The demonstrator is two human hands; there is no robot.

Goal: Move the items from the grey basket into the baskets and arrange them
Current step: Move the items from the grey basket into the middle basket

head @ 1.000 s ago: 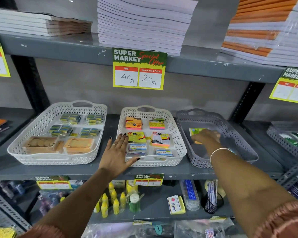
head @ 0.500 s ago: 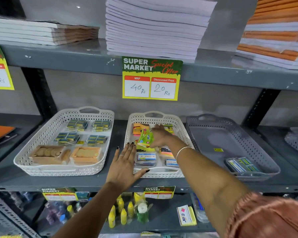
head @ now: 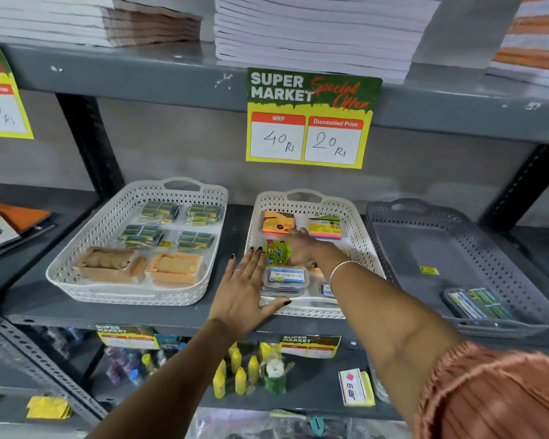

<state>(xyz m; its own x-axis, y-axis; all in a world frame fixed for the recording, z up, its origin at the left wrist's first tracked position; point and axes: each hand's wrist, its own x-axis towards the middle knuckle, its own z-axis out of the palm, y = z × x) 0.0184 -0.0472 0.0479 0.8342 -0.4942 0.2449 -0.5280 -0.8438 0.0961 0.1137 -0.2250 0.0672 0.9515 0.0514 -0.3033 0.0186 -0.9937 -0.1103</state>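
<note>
The grey basket (head: 403, 213) stands at the right of the shelf, with one clear pack of coloured strips (head: 479, 307) at its front right corner and a small yellow sticker (head: 429, 270) on its floor. The middle white basket (head: 305, 195) holds sticky-note packs and small clear boxes (head: 284, 277). My right hand (head: 301, 247) reaches into it and rests on a green pack (head: 278, 252), fingers closed on its right edge, low over the basket floor. My left hand (head: 244, 289) lies flat with fingers spread against that basket's front left corner.
A larger white basket (head: 184, 185) at the left holds several small blue-yellow packs and two brown boxes. A price sign (head: 311, 118) hangs from the upper shelf under stacked notebooks. The lower shelf carries yellow bottles (head: 235, 372) and other stationery.
My right hand left the grey basket with the green pack, carried it left into the middle white basket and lowered it there. My left hand stayed at the basket's corner.
</note>
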